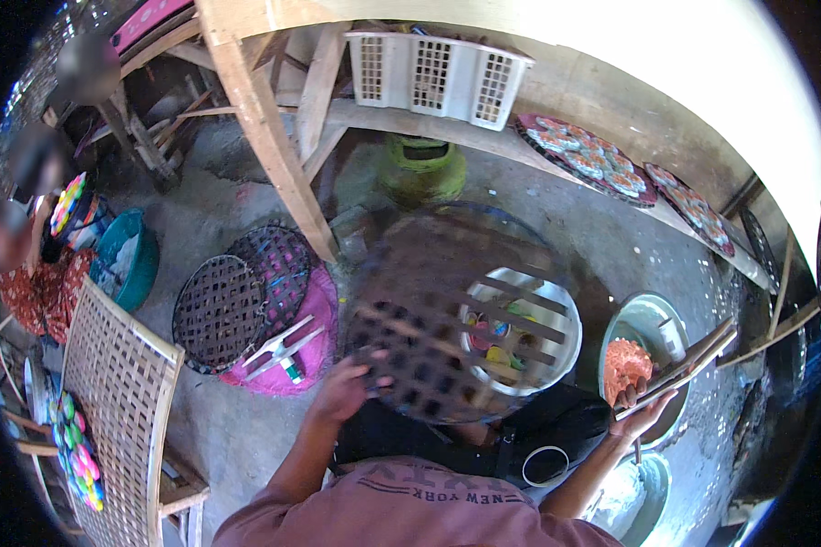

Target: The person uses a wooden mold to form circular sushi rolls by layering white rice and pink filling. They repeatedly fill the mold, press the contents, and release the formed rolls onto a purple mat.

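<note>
The left hand (342,387) pinches the near rim of a round dark woven tray (447,314), which is blurred and tilted over a white bowl of coloured pieces (556,351); the right hand (643,412), palm up with fingers spread, supports a flat wooden board (693,360) beside a green bowl of orange food (648,342). A firmer grip further around the rim would likely steady the tray, with the board kept level. The ground is rough grey concrete (210,219). 2 more woven trays (237,301) lean on a pink basin, a white crate (438,73) sits on a plank shelf, and another person sits at far left.
</note>
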Demonstrator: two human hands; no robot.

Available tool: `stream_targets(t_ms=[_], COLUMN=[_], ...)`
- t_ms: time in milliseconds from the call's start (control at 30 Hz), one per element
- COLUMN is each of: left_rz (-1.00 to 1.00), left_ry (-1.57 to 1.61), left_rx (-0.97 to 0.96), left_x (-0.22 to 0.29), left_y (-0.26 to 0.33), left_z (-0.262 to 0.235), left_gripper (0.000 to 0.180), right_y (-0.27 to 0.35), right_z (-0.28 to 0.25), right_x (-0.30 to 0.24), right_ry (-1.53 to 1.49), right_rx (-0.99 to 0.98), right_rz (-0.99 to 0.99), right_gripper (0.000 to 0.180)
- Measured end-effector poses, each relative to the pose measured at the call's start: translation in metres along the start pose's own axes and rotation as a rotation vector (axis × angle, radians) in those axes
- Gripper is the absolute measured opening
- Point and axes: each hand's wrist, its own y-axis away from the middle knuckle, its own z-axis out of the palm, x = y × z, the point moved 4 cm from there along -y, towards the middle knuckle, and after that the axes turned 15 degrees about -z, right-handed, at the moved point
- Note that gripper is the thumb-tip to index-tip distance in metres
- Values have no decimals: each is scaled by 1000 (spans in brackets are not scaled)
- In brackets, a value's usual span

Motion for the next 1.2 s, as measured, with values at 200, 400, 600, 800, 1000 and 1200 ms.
stream_targets(t_ms=[200,400,600,800,1000,1200], left_rz=[-236,441,548,-43,-123,-164], left_ry=[-305,-496,-1704,-1962,-1931,-1791], left_rx=[-119,198,1282,1418,1412,1424], left_x=[-10,52,101,106,128,128], left_y=[-69,-71,-58,-115,-149,-160], left_z=[84,8,-120,-157,-164,-178], left_gripper=[52,39,35,53,56,50], right_y=[-1,-10,-22,-19,-25,-24], right_z=[-31,-43,-58,-51,-69,-74], right_x=[10,11,16,17,14,14], right_ry=[60,-263,-229,-267,-90,-68], right_rx=[134,-298,-286,-394,-139,7], right_rz=[-53,203,197,250,104,54], right_gripper=[70,64,62,63,69,67])
